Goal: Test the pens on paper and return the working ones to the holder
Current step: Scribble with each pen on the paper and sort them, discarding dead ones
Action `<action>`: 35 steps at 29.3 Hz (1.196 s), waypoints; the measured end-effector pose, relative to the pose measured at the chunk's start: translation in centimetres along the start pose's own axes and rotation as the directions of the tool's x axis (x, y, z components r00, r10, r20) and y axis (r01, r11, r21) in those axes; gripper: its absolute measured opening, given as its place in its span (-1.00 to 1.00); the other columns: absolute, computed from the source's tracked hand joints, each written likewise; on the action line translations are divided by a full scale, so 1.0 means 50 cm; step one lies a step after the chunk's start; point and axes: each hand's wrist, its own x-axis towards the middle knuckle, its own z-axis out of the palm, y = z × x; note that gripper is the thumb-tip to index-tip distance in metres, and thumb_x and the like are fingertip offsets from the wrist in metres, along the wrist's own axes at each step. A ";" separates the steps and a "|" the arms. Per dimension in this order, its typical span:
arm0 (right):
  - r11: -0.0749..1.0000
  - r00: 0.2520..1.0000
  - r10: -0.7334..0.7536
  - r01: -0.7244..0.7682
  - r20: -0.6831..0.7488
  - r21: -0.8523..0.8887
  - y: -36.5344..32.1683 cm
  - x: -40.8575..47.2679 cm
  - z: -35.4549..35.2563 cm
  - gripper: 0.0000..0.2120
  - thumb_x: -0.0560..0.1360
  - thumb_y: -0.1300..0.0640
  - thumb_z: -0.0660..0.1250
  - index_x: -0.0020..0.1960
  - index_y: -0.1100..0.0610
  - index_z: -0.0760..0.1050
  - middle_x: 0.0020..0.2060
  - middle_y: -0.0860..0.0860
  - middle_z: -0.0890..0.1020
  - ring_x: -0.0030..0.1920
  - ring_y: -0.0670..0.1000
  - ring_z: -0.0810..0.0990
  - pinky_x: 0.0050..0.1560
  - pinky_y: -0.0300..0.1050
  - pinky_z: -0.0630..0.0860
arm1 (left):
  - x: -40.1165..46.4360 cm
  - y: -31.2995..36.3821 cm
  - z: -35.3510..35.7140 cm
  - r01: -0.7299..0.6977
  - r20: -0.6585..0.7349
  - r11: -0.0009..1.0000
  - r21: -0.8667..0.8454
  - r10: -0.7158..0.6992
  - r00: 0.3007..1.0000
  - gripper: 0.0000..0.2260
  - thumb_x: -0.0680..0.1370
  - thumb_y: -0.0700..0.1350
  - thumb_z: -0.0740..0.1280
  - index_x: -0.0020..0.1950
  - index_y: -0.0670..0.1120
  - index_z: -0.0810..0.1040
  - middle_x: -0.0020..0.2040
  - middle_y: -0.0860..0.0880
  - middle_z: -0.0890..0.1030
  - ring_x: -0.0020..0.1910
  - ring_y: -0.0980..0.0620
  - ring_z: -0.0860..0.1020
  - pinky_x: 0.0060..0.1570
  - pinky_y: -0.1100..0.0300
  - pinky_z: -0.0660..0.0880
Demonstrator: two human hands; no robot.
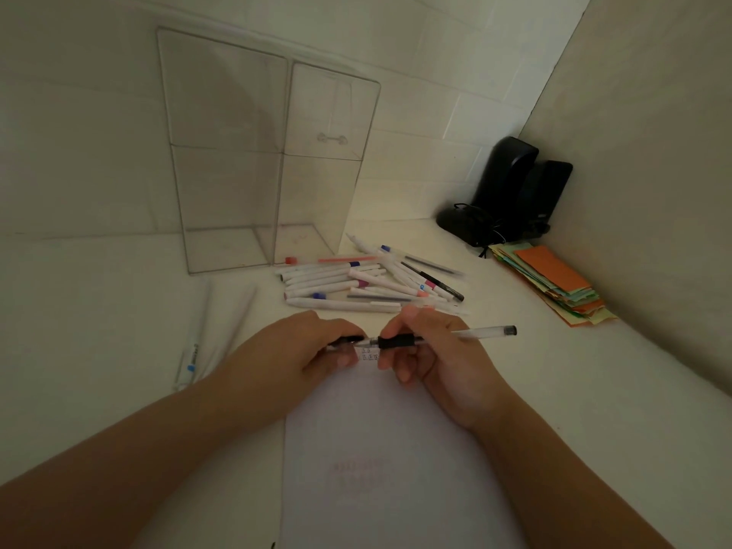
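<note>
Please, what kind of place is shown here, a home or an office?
Probably a desk in a corner of a home or small office; which one cannot be told. Signs: a pile of pens beside a clear acrylic holder, a stack of coloured paper notes, and black desktop speakers against the wall.

Pretty dim and grainy overall, with a greyish-green cast. Soft shadows, no glare. Brightest patch is the desk (396,231) beyond the hands; wide-angle bending skews the wall lines toward the edges.
</note>
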 end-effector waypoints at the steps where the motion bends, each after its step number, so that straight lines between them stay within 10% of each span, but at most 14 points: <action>1: 1.000 1.000 -0.004 0.004 0.003 -0.024 0.001 0.000 0.001 -0.67 0.47 0.05 0.17 -0.31 0.11 0.63 -0.44 0.14 0.62 -0.53 0.01 0.45 -0.51 -0.23 0.40 | -0.001 0.001 0.000 -0.013 0.005 1.000 -0.007 0.013 1.000 -0.45 0.37 0.25 -0.04 0.18 0.08 0.50 -0.10 0.16 0.49 -0.04 0.20 0.36 -0.11 0.44 0.29; 12: 0.999 0.998 -0.039 0.040 -0.038 0.027 0.000 -0.003 0.000 -0.78 0.25 -0.05 0.52 -0.38 0.04 0.53 -0.50 0.07 0.59 -0.54 -0.02 0.52 -0.52 -0.25 0.45 | -0.007 0.009 0.005 -0.087 -0.026 0.982 0.168 0.093 0.995 -0.55 0.44 0.13 0.00 0.16 0.02 0.54 -0.17 0.05 0.63 -0.20 0.16 0.48 -0.28 0.37 0.31; 24: 0.999 0.998 -0.050 0.050 0.041 0.004 0.005 -0.007 0.005 -0.73 0.50 0.11 0.17 -0.21 0.07 0.64 -0.34 0.11 0.66 -0.34 0.05 0.61 -0.28 -0.17 0.54 | -0.015 -0.006 0.014 -0.179 -0.089 0.931 0.319 0.218 0.972 -0.67 0.44 -0.04 0.11 0.18 -0.01 0.39 -0.30 0.07 0.61 -0.39 0.12 0.56 -0.29 0.35 0.39; 29: 0.951 0.989 -0.140 0.149 0.053 -0.271 0.003 0.000 0.015 -0.78 0.40 0.27 0.39 -0.01 0.06 0.50 -0.27 -0.04 0.62 -0.25 -0.07 0.57 -0.19 -0.22 0.51 | 0.001 0.000 0.002 -0.031 -0.169 0.988 0.152 0.057 0.984 -0.74 0.47 -0.04 0.03 0.08 0.10 0.41 -0.09 0.01 0.63 -0.11 -0.03 0.57 -0.09 0.07 0.47; 35: 0.624 0.919 -0.280 -0.045 -0.277 -0.780 0.030 0.017 -0.030 -0.72 0.46 0.30 0.26 0.07 -0.02 0.48 0.03 -0.12 0.51 0.09 -0.14 0.44 0.14 -0.35 0.30 | -0.007 -0.047 -0.028 0.273 -0.330 0.888 0.369 -0.150 0.932 -0.63 0.26 -0.43 0.36 -0.26 0.08 0.57 -0.02 -0.02 0.58 0.14 0.03 0.30 0.26 -0.28 0.09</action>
